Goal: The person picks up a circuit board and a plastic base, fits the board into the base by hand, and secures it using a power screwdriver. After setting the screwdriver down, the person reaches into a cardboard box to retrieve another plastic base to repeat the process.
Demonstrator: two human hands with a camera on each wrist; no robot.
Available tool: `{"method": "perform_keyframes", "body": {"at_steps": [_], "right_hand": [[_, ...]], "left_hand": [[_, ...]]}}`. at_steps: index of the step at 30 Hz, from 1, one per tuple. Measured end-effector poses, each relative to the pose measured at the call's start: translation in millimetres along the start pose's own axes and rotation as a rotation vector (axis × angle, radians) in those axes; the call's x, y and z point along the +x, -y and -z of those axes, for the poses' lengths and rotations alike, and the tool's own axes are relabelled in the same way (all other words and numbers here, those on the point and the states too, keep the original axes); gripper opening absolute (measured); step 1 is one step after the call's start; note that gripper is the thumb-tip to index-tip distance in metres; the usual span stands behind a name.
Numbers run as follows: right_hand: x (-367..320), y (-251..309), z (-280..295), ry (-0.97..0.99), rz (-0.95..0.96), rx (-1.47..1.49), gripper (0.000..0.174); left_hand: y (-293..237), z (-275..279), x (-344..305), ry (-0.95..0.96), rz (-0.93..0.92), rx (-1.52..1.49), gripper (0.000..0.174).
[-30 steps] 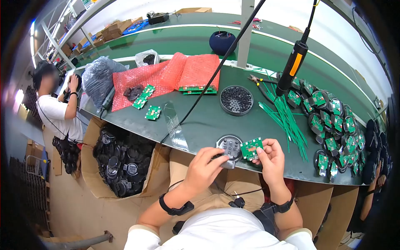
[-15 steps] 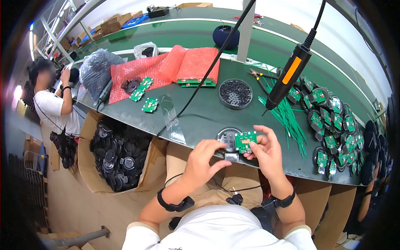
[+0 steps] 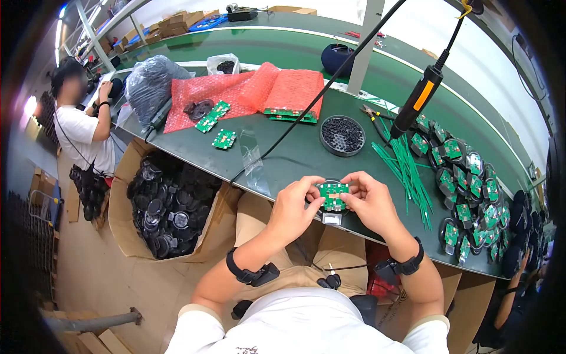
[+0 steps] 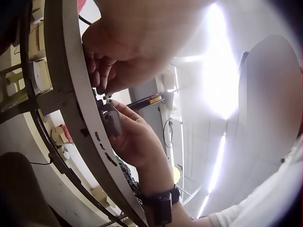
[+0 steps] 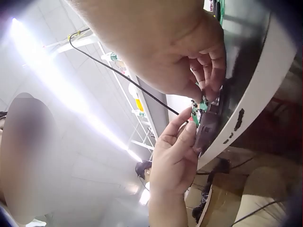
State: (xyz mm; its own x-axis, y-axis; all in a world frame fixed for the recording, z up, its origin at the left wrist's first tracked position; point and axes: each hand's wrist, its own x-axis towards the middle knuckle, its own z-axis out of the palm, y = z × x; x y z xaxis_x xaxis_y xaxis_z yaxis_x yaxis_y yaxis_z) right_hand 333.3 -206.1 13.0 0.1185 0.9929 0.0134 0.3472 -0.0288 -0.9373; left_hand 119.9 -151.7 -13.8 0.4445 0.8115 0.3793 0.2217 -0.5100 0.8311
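A long, dark green surface (image 3: 280, 168) with a curved near edge fills a factory-style room, backed by a raised, pale-edged green shelf (image 3: 265, 42) and a white wall (image 3: 339, 10) on the far side. A pale metal post (image 3: 358, 76) rises at the shelf's front, while a grey frame (image 3: 91, 38) angles up at far left. Below, a tan floor (image 3: 144, 283) spreads at left, crossed near by a grey pipe (image 3: 94, 323). Bright strip lights (image 5: 64, 80) line the pale ceiling (image 4: 199, 146).
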Motion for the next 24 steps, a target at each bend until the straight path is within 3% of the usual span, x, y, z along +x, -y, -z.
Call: {"method": "perform_keyframes", "body": {"at_steps": [5, 10, 13, 15, 16, 17, 18, 20, 22, 24], "right_hand": [[2.2, -1.3, 0.5, 0.018, 0.029, -0.11, 0.026], [1.7, 13.3, 1.9, 0.005, 0.002, 0.09, 0.024], [-2.0, 24.2, -1.1, 0.034, 0.094, 0.165, 0.026], [-4.2, 33.4, -0.6, 0.086, 0.066, 0.245, 0.025], [-4.2, 35.6, -0.1, 0.131, 0.037, 0.325, 0.024], [-2.7, 34.6, 0.6, 0.131, 0.038, 0.326, 0.024], [-0.5, 32.4, 1.8, 0.118, 0.136, 0.204, 0.024], [-0.7, 31.3, 5.7, 0.104, 0.233, 0.082, 0.024], [-2.8, 34.0, 10.8, 0.058, 0.518, -0.337, 0.026], [-0.8, 29.7, 13.1, 0.062, 0.566, -0.376, 0.029]], "left_hand": [[-2.9, 4.2, -0.3, 0.019, 0.022, -0.013, 0.039], [-23.0, 11.1, 0.6, -0.041, -0.077, 0.074, 0.051], [-32.8, 14.7, 3.3, 0.111, 0.09, -0.15, 0.058], [-32.4, 15.7, 7.4, 0.297, 0.334, -0.516, 0.057], [-30.5, 14.7, 7.0, 0.296, 0.334, -0.515, 0.057], [-26.9, 12.9, 6.5, 0.316, 0.398, -0.79, 0.056], [-24.2, 11.3, 6.3, 0.332, 0.46, -1.066, 0.055], [-20.5, 12.9, 6.1, 0.311, 0.484, -1.113, 0.053], [-17.7, 14.5, 6.9, 0.292, 0.517, -1.128, 0.05], [-15.7, 15.4, 8.2, 0.313, 0.523, -1.13, 0.05]]}}
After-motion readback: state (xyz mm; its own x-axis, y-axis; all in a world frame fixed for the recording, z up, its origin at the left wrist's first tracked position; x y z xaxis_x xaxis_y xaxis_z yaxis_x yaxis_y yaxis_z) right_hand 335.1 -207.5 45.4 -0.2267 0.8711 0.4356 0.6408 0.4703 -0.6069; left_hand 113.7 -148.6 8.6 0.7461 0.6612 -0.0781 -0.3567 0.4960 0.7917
